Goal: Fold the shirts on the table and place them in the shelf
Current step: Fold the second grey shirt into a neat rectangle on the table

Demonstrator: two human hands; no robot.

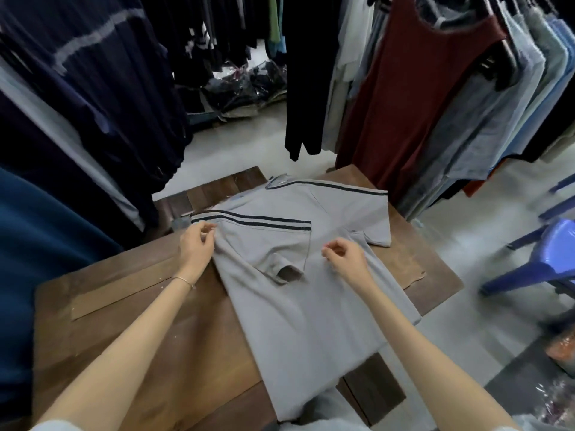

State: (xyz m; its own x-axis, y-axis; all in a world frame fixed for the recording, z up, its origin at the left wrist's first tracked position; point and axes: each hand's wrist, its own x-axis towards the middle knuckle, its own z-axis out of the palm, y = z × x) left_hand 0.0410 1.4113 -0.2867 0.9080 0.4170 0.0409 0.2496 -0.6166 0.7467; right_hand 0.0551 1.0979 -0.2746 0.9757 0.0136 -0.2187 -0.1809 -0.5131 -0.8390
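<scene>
A grey shirt (314,309) with dark stripes along the shoulders lies spread on the wooden table (130,306). Its left side is folded inward, and the short sleeve lies across the chest. My left hand (196,246) is at the folded edge near the left shoulder, fingertips pinching the fabric there. My right hand (343,257) hovers over the middle right of the shirt with fingers loosely curled and nothing in them. The hem hangs over the near table edge. No shelf is in view.
Racks of hanging clothes crowd the left (77,104), back and right (435,88) of the table. A blue plastic chair (547,259) stands at the right. Bagged goods lie on the floor at the back (245,85) and lower right (560,349).
</scene>
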